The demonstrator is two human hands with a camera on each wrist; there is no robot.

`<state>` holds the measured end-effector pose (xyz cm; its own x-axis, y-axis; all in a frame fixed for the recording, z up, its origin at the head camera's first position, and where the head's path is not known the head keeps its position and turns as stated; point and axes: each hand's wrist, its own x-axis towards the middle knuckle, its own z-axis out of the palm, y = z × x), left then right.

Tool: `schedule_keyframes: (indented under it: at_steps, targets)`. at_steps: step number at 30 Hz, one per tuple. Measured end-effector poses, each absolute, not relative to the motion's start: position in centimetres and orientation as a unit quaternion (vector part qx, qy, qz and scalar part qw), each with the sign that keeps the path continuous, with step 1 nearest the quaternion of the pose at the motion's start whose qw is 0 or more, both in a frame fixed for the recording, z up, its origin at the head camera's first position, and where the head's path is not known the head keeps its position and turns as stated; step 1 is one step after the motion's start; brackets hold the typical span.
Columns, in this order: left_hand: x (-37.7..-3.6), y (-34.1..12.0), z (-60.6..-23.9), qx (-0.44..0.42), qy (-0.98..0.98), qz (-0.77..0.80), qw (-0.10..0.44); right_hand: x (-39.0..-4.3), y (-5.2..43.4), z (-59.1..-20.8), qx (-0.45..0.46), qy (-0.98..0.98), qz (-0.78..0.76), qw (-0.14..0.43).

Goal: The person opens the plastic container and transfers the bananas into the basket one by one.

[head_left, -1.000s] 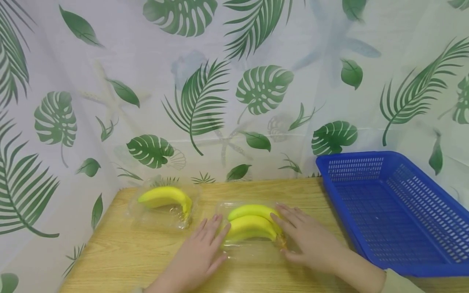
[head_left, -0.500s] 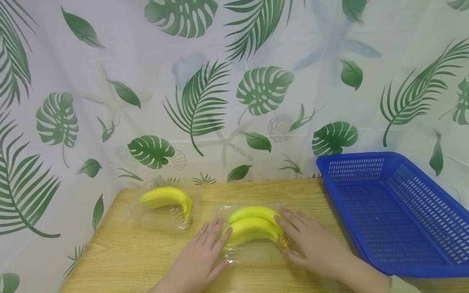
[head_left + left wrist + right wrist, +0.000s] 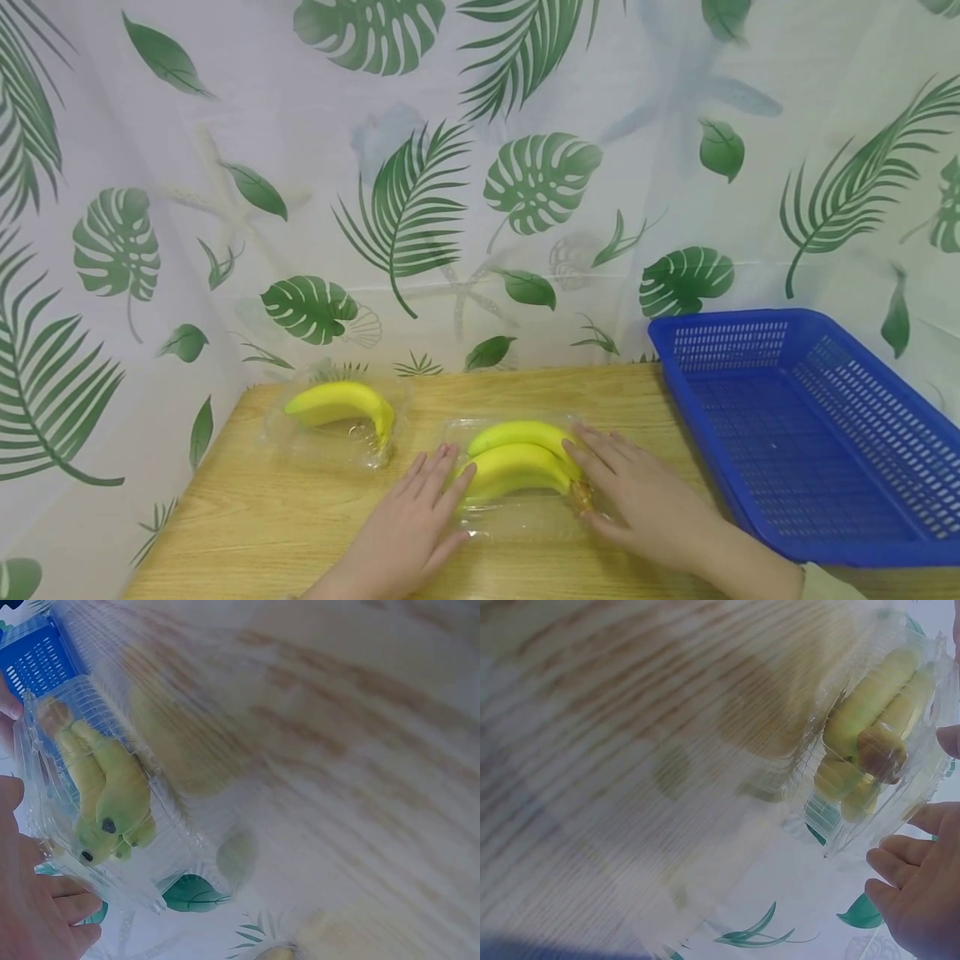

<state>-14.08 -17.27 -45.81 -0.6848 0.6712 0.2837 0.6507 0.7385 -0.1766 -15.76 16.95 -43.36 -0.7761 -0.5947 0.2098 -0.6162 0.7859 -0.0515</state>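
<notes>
With the left hand (image 3: pixel 416 521) at nine o'clock and right hand (image 3: pixel 637 500) at three lying flat, fingers straight, against the banana box (image 3: pixel 517 479), its slick clear lid could slip or pop open.

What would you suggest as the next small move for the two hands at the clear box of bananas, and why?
Probably curl both hands round the clear box ends and lift: left hand and right hand lie flat against its sides, gripping nothing, and the blue basket stands empty beside it.

Two bare forearms reach forward, palms down. The left hand (image 3: pixel 411 527) and right hand (image 3: pixel 637 500) lie flat, fingers straight and slightly spread, angled toward each other.
</notes>
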Motion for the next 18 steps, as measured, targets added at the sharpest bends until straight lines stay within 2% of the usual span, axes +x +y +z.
schedule_keyframes:
  at_steps: [9,18]
  targets:
    - [-14.1,-17.2,-45.6,-0.363,-0.911,0.031,0.193,-15.4,17.2,-42.9,0.316,-0.943,0.062,0.082]
    - [-14.5,-16.2,-45.2,-0.376,-0.907,0.021,0.186,-15.1,17.8,-42.1,0.319,-0.94,0.056,0.109]
